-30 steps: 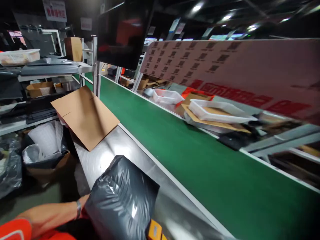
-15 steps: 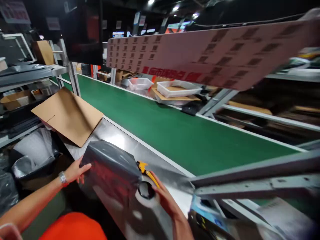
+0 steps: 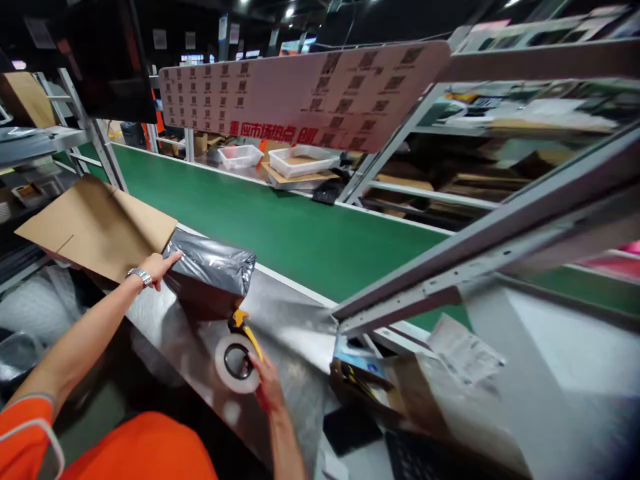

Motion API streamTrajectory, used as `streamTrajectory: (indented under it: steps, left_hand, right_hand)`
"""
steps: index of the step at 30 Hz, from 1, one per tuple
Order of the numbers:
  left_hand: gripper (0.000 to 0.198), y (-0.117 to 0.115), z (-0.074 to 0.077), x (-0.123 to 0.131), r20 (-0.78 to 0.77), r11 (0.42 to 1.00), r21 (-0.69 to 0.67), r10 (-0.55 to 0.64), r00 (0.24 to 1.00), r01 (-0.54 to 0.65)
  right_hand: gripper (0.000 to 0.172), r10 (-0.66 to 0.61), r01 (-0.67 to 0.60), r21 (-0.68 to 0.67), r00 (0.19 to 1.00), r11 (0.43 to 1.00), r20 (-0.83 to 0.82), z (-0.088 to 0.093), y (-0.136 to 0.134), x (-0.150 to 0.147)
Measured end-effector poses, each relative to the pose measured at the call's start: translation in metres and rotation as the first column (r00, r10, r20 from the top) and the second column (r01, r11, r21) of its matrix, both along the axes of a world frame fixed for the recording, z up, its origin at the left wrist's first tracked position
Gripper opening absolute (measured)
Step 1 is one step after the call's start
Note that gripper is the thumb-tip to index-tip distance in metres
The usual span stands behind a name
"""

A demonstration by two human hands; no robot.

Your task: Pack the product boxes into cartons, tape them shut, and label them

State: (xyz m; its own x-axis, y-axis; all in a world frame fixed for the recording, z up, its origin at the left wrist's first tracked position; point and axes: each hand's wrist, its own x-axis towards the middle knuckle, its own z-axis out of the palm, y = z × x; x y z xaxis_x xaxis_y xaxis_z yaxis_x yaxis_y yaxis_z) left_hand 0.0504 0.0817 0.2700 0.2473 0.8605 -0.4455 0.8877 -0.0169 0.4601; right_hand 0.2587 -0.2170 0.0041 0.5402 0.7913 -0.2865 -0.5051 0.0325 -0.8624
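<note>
A parcel wrapped in shiny dark grey plastic point(image 3: 213, 263) rests on the metal bench, touching the cardboard flap at its left. My left hand point(image 3: 157, 268), with a metal watch at the wrist, is at the parcel's left end; one finger stretches along its top edge and the hand does not wrap round it. My right hand point(image 3: 269, 383) is closed on the yellow handle of a tape dispenser point(image 3: 253, 339). This carries a wide roll of clear tape point(image 3: 223, 370) and is just in front of the parcel's right end.
A brown cardboard box point(image 3: 107, 223) stands on the left. Behind the metal bench point(image 3: 280, 307) runs a green conveyor belt point(image 3: 285, 230). White plastic trays point(image 3: 303, 160) sit beyond it. A metal frame bar point(image 3: 450, 267) slants across the right, above a keyboard point(image 3: 415, 453) and papers point(image 3: 465, 350).
The camera view has swung to the right. The parcel now lies farther from me, against the cardboard. My right hand has drawn the tape dispenser back from the parcel's end; my left hand stays at the parcel.
</note>
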Motion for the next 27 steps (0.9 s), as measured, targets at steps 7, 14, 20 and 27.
streamTrajectory:
  steps: [7, 14, 20, 27]
  left_hand:
    - [0.086, -0.030, 0.001, -0.005, 0.072, 0.984, -0.083, -0.152, 0.986, 0.158]
    - [0.071, -0.086, 0.007, -0.026, -0.037, 0.785, 0.137, -0.605, 0.795, 0.604]
    - [0.129, -0.002, 0.005, -0.008, -0.228, 0.290, 0.599, -0.832, 0.506, 0.746]
    - [0.126, 0.050, -0.049, 0.016, -0.080, 0.060, 0.702, -0.983, 0.163, 0.709]
  right_hand:
    - [0.054, -0.169, 0.166, -0.036, 0.982, 0.985, -0.085, 0.015, 0.047, -0.008]
    - [0.038, -0.161, 0.155, -0.058, 0.978, 0.986, -0.129, 0.040, 0.091, 0.054]
    - [0.040, -0.291, 0.288, -0.045, 0.947, 0.957, -0.133, 0.047, 0.084, 0.012]
    - [0.058, -0.365, 0.349, -0.114, 0.917, 0.930, -0.164, 0.029, 0.009, -0.163]
